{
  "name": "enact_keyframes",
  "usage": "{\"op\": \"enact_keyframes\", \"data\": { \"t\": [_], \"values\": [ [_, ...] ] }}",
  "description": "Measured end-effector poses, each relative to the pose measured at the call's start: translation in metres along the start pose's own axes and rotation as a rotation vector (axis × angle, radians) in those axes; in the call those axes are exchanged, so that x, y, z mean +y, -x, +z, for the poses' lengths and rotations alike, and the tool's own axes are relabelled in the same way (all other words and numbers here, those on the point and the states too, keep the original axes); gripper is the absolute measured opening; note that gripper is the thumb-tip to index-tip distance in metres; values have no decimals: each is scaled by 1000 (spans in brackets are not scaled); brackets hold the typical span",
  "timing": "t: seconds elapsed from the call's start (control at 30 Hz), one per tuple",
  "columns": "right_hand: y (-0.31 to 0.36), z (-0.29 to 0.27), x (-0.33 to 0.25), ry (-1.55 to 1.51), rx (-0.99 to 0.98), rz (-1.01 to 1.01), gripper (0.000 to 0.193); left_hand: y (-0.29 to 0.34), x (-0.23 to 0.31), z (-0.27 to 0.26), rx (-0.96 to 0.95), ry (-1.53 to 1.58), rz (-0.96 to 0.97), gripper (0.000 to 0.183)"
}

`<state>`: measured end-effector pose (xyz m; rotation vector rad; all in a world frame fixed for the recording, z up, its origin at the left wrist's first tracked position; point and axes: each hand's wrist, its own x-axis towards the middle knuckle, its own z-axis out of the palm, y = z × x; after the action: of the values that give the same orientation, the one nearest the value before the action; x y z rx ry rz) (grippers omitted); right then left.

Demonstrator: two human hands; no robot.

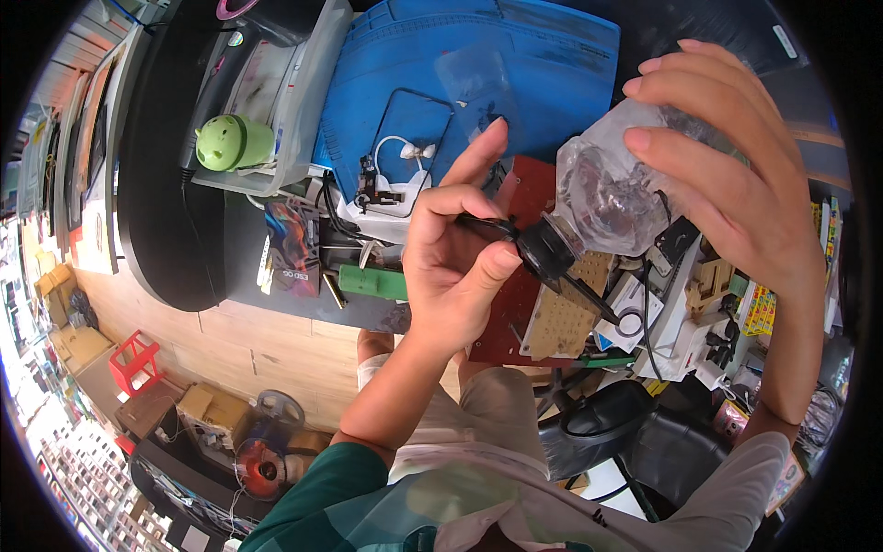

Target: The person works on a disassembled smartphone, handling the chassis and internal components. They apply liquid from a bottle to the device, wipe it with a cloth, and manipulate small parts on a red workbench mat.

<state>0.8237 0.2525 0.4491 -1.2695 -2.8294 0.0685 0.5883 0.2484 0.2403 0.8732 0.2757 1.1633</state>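
Observation:
In front of me is a clear, crumpled-looking thing with a ribbed black collar at its lower left end. It could be glass or plastic film; I cannot tell. My left hand pinches a thin black part beside the collar between thumb and finger, its index finger raised. Over the upper right side of the clear thing curves my right hand, its fingers spread around it and a fingertip against its surface. From below the collar a black rod-like part slants down to the right, ending near a ring.
Beneath lies a blue work mat with a wire frame and small parts. A red board and a tan perforated plate lie nearer. At left stands a clear bin holding a green figure. Cables and boxes crowd the right.

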Motion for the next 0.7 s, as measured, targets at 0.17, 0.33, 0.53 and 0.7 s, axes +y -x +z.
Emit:
{"op": "enact_keyframes", "data": {
  "t": [0.17, 0.33, 0.53, 0.7],
  "values": [
    [-5, 2, 3, 1, -24, 3, 60, -1, -1, -2, -10, -24, 15, 41],
    [-4, 2, 6, -6, -42, 18, 60, -1, -1, 0, 1, -5, -5, 41],
    [-6, 1, 10, -25, -15, -11, 57, -2, -1, 0, -11, -6, -6, 40],
    [-4, 0, 9, -1, -16, -19, 55, -3, -1, 3, -1, 20, -13, 39]
  ]
}}
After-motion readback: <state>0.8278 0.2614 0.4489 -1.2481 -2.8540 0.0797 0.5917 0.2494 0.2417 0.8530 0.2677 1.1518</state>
